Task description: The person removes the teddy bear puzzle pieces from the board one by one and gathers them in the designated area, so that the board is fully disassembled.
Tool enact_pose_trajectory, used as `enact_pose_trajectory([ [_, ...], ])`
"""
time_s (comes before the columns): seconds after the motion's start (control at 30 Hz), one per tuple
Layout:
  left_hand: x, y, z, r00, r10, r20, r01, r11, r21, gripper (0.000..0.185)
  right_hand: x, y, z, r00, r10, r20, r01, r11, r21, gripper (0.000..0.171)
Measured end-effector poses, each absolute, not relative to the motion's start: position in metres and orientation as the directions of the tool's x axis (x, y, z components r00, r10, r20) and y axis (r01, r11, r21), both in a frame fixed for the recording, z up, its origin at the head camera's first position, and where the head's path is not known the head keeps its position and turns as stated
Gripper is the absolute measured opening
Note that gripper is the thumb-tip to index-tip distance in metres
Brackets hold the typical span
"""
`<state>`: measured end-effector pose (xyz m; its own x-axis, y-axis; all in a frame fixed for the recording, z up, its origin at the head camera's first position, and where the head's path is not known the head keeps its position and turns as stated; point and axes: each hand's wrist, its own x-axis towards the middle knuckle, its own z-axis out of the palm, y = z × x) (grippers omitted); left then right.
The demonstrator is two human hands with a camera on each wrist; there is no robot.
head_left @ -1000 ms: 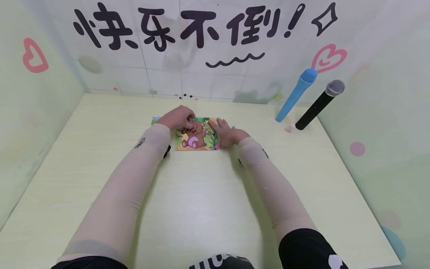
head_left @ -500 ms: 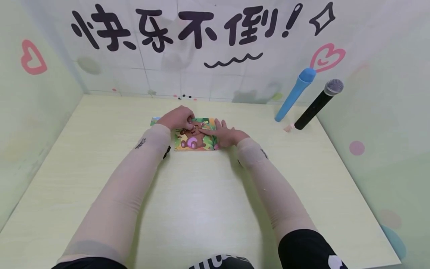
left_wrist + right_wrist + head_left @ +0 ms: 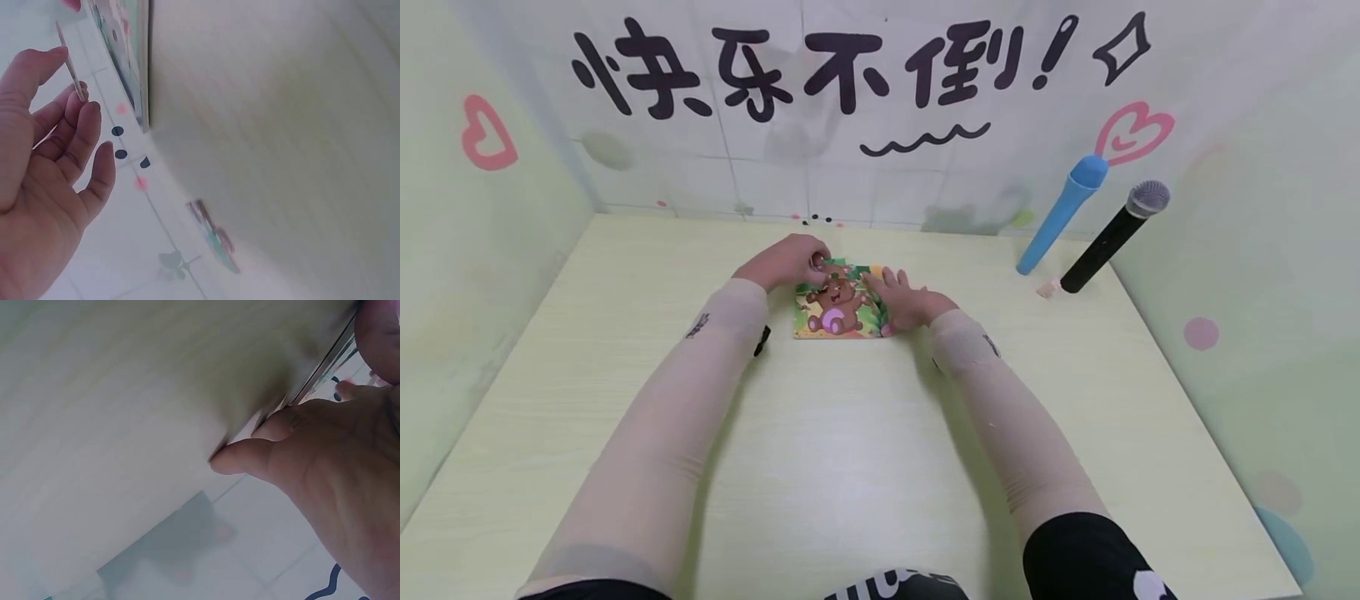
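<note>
A colourful jigsaw puzzle with a brown bear (image 3: 833, 320) lies flat on the table, and its near edge shows in full. Above its upper left part my left hand (image 3: 785, 262) pinches a thin puzzle piece (image 3: 72, 65) between thumb and fingers; the left wrist view shows this piece edge-on. My right hand (image 3: 907, 302) rests on the puzzle's right side with fingers spread. In the left wrist view a loose puzzle piece (image 3: 212, 236) lies on the table, apart from the puzzle; in the head view the left hand hides it.
A blue microphone (image 3: 1060, 218) and a black microphone (image 3: 1108, 243) stand at the back right, with a small pinkish thing (image 3: 1047, 289) beside them. A printed wall sheet (image 3: 700, 183) borders the table (image 3: 850, 450) at the back.
My left hand has shifted slightly left and lifted a piece off the bear's head area. The right index finger reached over the bear half a second ago and has drawn back right.
</note>
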<state>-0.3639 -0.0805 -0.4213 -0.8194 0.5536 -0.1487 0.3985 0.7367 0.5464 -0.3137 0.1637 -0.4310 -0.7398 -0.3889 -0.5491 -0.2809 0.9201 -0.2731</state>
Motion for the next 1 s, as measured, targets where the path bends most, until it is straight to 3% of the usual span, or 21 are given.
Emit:
enact_pose_trajectory([
  [0.3, -0.363, -0.101, -0.425, -0.82, 0.56, -0.113, 0.437, 0.742, 0.508, 0.043, -0.31, 0.164, -0.43, -0.756, -0.357, -0.548, -0.259, 0.933, -0.25, 0.101],
  [0.57, -0.358, -0.13, -0.424, -0.855, 0.493, -0.161, 0.345, 0.774, 0.531, 0.046, -0.309, 0.162, -0.431, -0.77, -0.359, -0.527, -0.25, 0.93, -0.269, 0.108],
  [1.0, -0.354, -0.172, -0.422, -0.867, 0.485, -0.112, 0.362, 0.769, 0.527, 0.042, -0.308, 0.165, -0.429, -0.754, -0.384, -0.533, -0.268, 0.921, -0.284, 0.095],
])
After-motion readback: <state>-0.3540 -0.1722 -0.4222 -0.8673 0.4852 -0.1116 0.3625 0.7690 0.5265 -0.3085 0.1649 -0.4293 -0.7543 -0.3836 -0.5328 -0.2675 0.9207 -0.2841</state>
